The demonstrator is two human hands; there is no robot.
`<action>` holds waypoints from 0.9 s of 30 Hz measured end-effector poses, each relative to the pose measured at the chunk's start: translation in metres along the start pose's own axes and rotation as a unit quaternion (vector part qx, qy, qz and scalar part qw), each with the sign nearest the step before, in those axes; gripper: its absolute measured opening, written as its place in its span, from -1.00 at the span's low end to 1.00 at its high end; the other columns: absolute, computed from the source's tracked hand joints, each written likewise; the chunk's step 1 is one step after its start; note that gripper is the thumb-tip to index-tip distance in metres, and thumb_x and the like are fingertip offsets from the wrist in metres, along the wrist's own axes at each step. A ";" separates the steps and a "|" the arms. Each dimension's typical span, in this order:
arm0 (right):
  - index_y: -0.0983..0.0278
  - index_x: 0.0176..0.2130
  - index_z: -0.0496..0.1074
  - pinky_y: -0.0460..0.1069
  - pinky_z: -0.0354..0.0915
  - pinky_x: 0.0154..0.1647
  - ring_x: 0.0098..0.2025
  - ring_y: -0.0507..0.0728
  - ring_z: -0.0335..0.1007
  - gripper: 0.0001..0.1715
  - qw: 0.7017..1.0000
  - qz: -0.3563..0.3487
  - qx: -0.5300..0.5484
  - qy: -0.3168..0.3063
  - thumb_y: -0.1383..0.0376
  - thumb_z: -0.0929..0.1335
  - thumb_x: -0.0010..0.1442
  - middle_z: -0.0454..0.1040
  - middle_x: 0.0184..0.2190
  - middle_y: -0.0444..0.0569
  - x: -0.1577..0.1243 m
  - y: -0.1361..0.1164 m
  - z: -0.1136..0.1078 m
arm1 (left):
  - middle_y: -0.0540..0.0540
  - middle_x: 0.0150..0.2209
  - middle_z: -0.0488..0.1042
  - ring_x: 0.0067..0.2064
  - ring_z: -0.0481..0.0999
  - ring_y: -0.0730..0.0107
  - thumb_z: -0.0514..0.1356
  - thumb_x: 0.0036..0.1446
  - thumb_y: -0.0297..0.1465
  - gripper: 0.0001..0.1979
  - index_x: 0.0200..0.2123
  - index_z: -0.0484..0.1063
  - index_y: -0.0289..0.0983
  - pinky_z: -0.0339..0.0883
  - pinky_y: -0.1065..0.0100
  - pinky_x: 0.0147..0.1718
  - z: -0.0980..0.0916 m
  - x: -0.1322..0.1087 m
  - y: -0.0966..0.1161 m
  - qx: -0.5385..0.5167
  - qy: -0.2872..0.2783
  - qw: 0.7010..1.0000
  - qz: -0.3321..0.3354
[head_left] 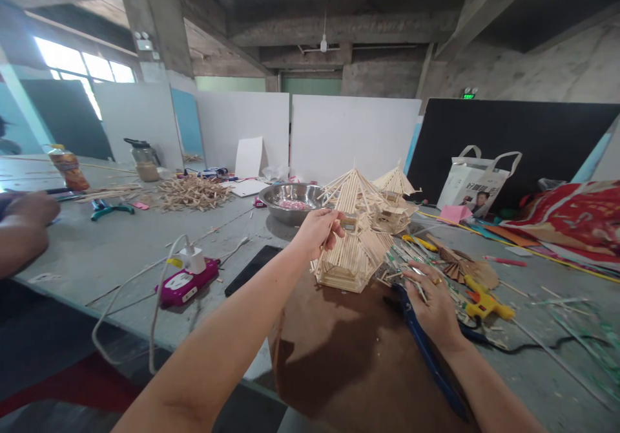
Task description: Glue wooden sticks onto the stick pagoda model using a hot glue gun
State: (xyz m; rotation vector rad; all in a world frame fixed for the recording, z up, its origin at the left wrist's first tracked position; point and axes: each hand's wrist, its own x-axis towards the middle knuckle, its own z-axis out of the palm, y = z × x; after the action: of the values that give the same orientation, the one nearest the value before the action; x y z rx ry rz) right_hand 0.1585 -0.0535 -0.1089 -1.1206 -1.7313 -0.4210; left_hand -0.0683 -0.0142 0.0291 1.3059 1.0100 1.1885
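Note:
A pavilion model (pixel 351 252) built of thin wooden sticks stands at the far end of a brown board (pixel 334 349). My left hand (pixel 317 231) is at the left side of its upper tier, fingers pinched together. What lies between those fingertips is too small to make out. A second stick pavilion (pixel 394 203) stands behind the first. My right hand (pixel 431 300) is over a heap of thin sticks and glassy strips (pixel 404 255), fingers bent inward around something slim that I cannot name. Beneath this hand run the blue handles of a plier-like tool (pixel 426 355).
Right of my hand lies a yellow glue gun (pixel 487 300). To the left are a black phone (pixel 252 270), a purple power strip (pixel 188 283) with a cable, and a stick pile (pixel 194 192). A metal bowl (pixel 290 210) stands behind. Another person's hand (pixel 31 210) rests far left.

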 end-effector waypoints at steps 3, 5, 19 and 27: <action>0.26 -0.29 0.37 0.17 0.16 -0.06 -0.08 0.17 0.21 -0.81 1.000 0.000 0.004 0.001 0.33 0.22 0.08 0.37 -0.19 0.05 0.000 0.000 0.000 | 0.07 -0.75 0.28 -0.85 0.11 0.63 -0.05 0.10 -0.41 -0.81 -0.38 0.30 -0.38 -0.18 0.52 -0.86 0.000 -0.001 0.000 -0.003 0.003 1.000 0.005; 0.27 -0.29 0.37 0.17 0.17 -0.06 -0.08 0.17 0.22 -0.81 1.000 -0.005 0.001 0.005 0.34 0.22 0.08 0.37 -0.19 0.05 0.001 -0.001 0.000 | 0.06 -0.75 0.28 -0.86 0.10 0.64 -0.05 0.11 -0.42 -0.81 -0.38 0.30 -0.39 -0.18 0.52 -0.86 0.000 -0.001 0.000 -0.005 0.002 1.000 0.009; 0.27 -0.29 0.37 0.16 0.16 -0.05 -0.07 0.17 0.21 -0.81 1.000 -0.003 0.002 -0.005 0.34 0.21 0.08 0.36 -0.18 0.06 0.000 0.000 0.000 | 0.03 -0.73 0.34 -0.86 0.09 0.62 -0.07 0.13 -0.42 -0.80 -0.27 0.27 -0.38 -0.18 0.51 -0.87 -0.002 0.002 -0.005 -0.031 -0.035 0.999 0.014; 0.26 -0.29 0.36 0.18 0.14 -0.03 -0.04 0.18 0.19 -0.81 1.000 0.003 -0.008 -0.005 0.33 0.21 0.09 0.37 -0.19 0.06 0.001 -0.002 -0.002 | 0.00 -0.71 0.37 -0.86 0.10 0.60 -0.09 0.14 -0.40 -0.79 -0.24 0.25 -0.36 -0.12 0.52 -0.86 -0.006 0.005 -0.008 -0.062 -0.069 0.996 0.012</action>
State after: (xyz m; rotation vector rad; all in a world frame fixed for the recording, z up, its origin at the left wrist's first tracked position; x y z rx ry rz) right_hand 0.1581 -0.0552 -0.1070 -1.1414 -1.7345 -0.4275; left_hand -0.0726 -0.0078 0.0212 1.2865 0.8098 1.1436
